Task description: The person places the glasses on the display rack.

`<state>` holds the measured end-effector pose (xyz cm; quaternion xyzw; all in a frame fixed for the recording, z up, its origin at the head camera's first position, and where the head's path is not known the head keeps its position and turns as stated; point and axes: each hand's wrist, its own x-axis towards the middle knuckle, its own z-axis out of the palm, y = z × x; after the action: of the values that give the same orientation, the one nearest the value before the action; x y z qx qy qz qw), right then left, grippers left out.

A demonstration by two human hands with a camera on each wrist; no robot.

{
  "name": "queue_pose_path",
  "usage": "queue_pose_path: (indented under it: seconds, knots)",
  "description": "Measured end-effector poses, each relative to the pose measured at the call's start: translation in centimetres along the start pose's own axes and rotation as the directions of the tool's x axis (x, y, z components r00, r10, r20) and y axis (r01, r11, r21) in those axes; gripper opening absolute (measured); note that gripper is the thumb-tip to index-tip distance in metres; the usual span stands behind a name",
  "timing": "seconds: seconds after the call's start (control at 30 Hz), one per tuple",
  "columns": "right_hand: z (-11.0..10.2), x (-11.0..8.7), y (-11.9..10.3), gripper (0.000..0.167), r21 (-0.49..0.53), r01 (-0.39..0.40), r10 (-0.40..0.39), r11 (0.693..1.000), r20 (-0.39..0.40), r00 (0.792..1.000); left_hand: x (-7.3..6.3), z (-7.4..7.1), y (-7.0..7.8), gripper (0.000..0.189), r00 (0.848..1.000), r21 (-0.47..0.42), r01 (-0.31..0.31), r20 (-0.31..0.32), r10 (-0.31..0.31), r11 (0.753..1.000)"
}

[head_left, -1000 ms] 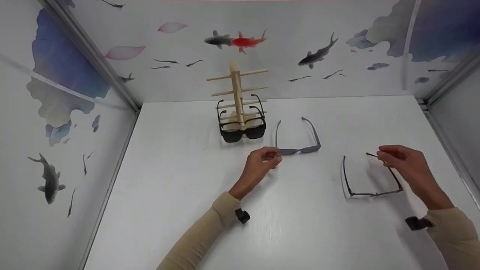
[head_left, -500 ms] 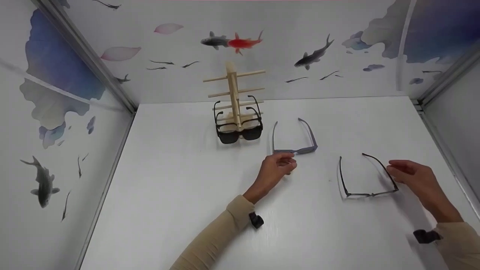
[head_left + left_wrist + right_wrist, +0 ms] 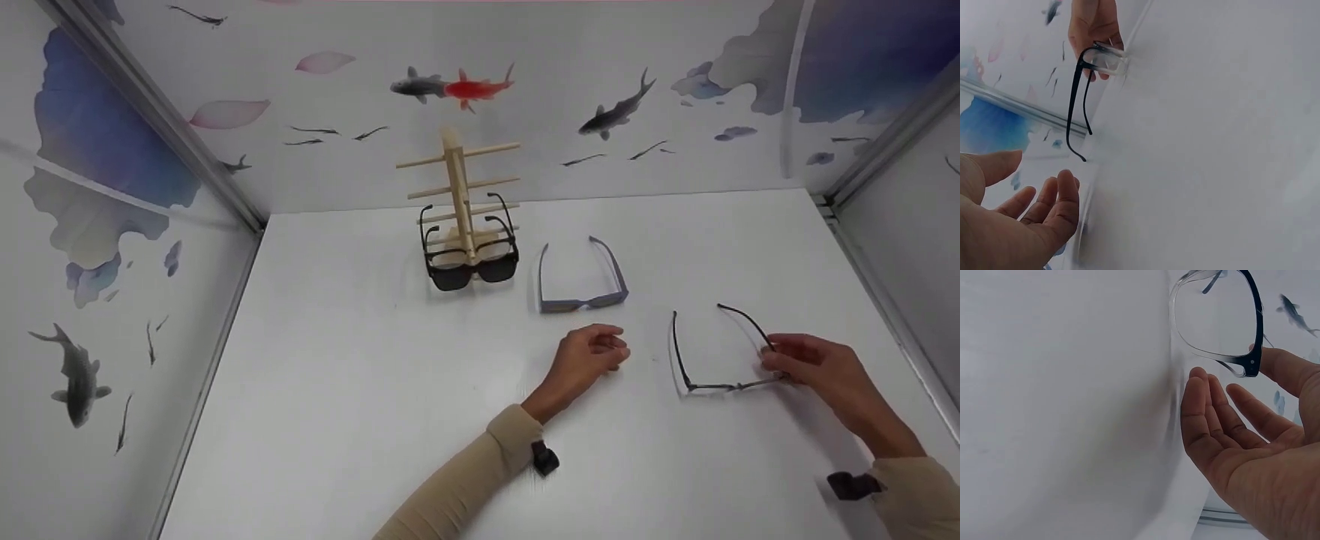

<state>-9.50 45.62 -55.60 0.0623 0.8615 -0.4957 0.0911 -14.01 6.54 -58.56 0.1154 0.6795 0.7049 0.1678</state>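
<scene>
A pair of eyeglasses [image 3: 712, 388] with dark temples and a partly clear front sits at the right of the white table, temples pointing away. My right hand [image 3: 821, 367] is at its right temple, near the hinge. In the right wrist view, the thumb is beside the dark corner of the eyeglasses [image 3: 1253, 363], and the fingers stay spread apart below it. My left hand [image 3: 589, 356] hovers left of these eyeglasses with loosely bent fingers and nothing in them. Behind it lie blue-grey sunglasses [image 3: 585, 303], temples unfolded toward the back wall.
A wooden glasses rack [image 3: 457, 180] with several crossbars stands at the back. Black sunglasses [image 3: 474, 274] and another black-framed pair [image 3: 448, 256] hang on its lower part. Walls printed with fish enclose the white table [image 3: 337, 390] at the back and sides.
My left hand has moved away from the blue-grey sunglasses, toward me and rightward. The right hand has shifted from the temple's tip down to near its hinge. The head view has turned slightly.
</scene>
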Motion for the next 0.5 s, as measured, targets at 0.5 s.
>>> queue_pose_path:
  seconds: [0.5]
  knots:
    - [0.2,-0.7,0.0,0.044,0.067,0.061,-0.062,0.996,0.016,0.998,-0.1,4.0,-0.6,0.038,0.998,-0.035,0.056,0.044,-0.054,0.998]
